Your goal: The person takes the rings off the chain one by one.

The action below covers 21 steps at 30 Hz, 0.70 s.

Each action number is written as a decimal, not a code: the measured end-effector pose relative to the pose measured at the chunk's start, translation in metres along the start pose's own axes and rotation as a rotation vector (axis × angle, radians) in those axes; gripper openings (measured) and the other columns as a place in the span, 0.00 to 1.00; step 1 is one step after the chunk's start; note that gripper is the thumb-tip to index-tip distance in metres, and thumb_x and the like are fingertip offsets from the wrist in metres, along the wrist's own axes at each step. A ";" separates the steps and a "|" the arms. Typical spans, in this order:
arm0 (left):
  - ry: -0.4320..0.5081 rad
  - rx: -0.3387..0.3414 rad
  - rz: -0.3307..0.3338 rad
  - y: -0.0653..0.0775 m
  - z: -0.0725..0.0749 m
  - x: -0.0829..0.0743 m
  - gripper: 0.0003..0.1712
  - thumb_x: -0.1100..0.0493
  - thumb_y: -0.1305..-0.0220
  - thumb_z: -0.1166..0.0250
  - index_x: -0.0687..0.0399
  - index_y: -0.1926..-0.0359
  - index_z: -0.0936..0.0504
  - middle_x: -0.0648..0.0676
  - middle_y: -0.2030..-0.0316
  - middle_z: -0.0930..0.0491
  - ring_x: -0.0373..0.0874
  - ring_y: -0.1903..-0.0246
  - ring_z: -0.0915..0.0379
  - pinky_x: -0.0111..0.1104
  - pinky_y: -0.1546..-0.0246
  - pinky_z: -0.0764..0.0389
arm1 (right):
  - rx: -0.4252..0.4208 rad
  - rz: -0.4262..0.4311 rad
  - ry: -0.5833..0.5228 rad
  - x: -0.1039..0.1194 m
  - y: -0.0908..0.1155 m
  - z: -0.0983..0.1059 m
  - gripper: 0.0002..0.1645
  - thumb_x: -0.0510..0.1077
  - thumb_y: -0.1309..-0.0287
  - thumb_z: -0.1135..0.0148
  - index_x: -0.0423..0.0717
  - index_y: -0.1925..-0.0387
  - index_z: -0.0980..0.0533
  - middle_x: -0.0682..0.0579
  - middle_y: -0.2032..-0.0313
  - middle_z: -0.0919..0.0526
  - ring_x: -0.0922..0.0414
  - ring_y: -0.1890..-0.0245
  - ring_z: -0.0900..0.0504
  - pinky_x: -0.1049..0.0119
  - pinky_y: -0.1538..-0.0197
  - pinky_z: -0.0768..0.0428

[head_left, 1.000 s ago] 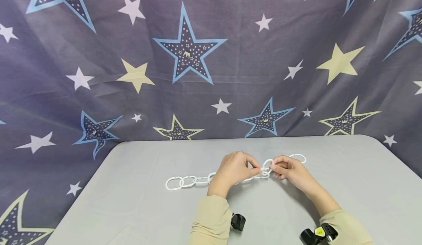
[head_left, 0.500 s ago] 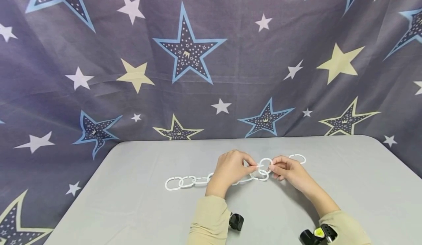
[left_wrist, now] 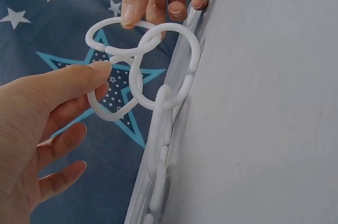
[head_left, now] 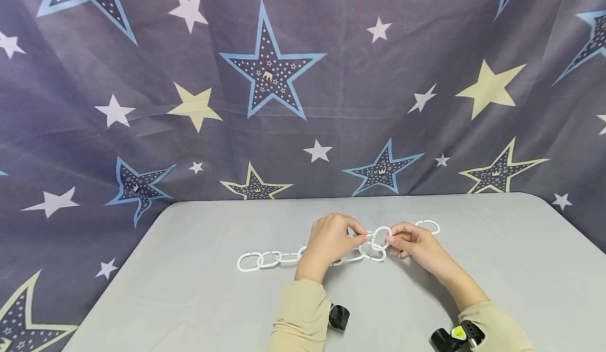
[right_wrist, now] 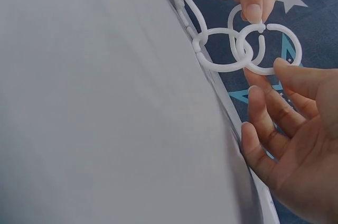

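Your left hand (head_left: 331, 239) pinches a white link (left_wrist: 110, 117) between thumb and index finger, the other fingers loosely bent and apart from it; your right hand (head_left: 418, 244) likewise pinches a second white link (right_wrist: 298, 49), its remaining fingers curved and spaced below, as the right wrist view shows. Both links are held just above the worktop (head_left: 213, 299) and overlap each other and the end link (left_wrist: 196, 49) of a white chain; you cannot tell from these views exactly which passes through which. The chain (head_left: 261, 261) runs leftward along the worktop, partly hidden behind your left hand and forearm. Beyond your right hand, a single white link (head_left: 438, 227) lies apart on the worktop, partly covered by your fingers. Behind the worktop hangs a star-patterned cloth (head_left: 331, 78); a black device (head_left: 339, 318) sits at your left sleeve (head_left: 303, 315).
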State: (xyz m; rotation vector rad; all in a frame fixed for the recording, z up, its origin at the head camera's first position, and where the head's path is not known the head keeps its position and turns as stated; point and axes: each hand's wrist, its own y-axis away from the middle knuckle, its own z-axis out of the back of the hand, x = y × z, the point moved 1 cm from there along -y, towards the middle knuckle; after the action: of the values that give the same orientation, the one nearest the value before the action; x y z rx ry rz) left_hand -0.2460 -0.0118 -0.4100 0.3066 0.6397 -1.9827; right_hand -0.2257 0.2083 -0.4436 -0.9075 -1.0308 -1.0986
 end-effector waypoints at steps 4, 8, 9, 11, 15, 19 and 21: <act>-0.003 -0.005 0.000 0.000 0.000 -0.001 0.04 0.45 0.45 0.26 0.32 0.67 0.10 0.33 0.80 0.27 0.30 0.77 0.35 0.28 0.73 0.34 | -0.006 -0.002 -0.002 0.000 0.001 0.001 0.15 0.39 0.35 0.38 0.28 0.56 0.27 0.46 0.72 0.18 0.59 0.73 0.20 0.67 0.68 0.21; -0.019 -0.022 0.001 0.001 -0.001 -0.004 0.04 0.44 0.44 0.26 0.31 0.67 0.10 0.34 0.80 0.28 0.30 0.76 0.35 0.28 0.72 0.33 | -0.005 -0.013 -0.005 0.001 0.002 0.002 0.15 0.39 0.35 0.38 0.28 0.56 0.26 0.46 0.72 0.17 0.59 0.73 0.20 0.67 0.68 0.20; -0.026 -0.028 0.000 0.001 -0.002 -0.005 0.04 0.44 0.44 0.26 0.31 0.67 0.10 0.34 0.80 0.28 0.30 0.76 0.35 0.28 0.72 0.33 | -0.003 -0.017 -0.006 0.001 0.003 0.003 0.15 0.39 0.35 0.38 0.28 0.56 0.26 0.47 0.72 0.17 0.59 0.73 0.20 0.67 0.68 0.20; -0.045 -0.046 -0.008 0.001 -0.003 -0.008 0.04 0.44 0.44 0.27 0.31 0.67 0.10 0.34 0.79 0.26 0.30 0.76 0.35 0.28 0.71 0.33 | 0.004 -0.016 -0.004 0.002 0.004 0.004 0.15 0.38 0.35 0.39 0.27 0.55 0.27 0.47 0.72 0.17 0.59 0.73 0.20 0.67 0.68 0.20; -0.073 -0.098 -0.029 0.001 -0.005 -0.014 0.04 0.46 0.43 0.27 0.32 0.66 0.10 0.35 0.74 0.20 0.31 0.74 0.30 0.29 0.70 0.30 | 0.012 -0.011 -0.004 0.002 0.005 0.006 0.15 0.37 0.35 0.39 0.26 0.55 0.27 0.47 0.72 0.18 0.60 0.73 0.21 0.67 0.68 0.20; -0.090 -0.144 -0.025 0.001 -0.008 -0.016 0.05 0.46 0.43 0.27 0.34 0.65 0.10 0.36 0.64 0.16 0.36 0.64 0.23 0.33 0.64 0.25 | 0.031 -0.009 -0.008 0.002 0.005 0.005 0.16 0.37 0.35 0.39 0.26 0.54 0.28 0.46 0.71 0.18 0.59 0.72 0.21 0.67 0.68 0.21; -0.093 -0.168 -0.018 0.001 -0.009 -0.016 0.04 0.46 0.43 0.27 0.34 0.66 0.10 0.36 0.62 0.16 0.37 0.60 0.21 0.35 0.62 0.23 | 0.036 -0.010 -0.007 0.001 0.005 0.005 0.16 0.38 0.35 0.39 0.26 0.54 0.28 0.46 0.71 0.18 0.59 0.72 0.21 0.67 0.68 0.21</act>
State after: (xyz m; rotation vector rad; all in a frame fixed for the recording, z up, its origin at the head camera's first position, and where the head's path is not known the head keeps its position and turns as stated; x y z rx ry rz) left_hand -0.2383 0.0050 -0.4103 0.1065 0.7455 -1.9342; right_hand -0.2219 0.2135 -0.4414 -0.8788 -1.0589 -1.0822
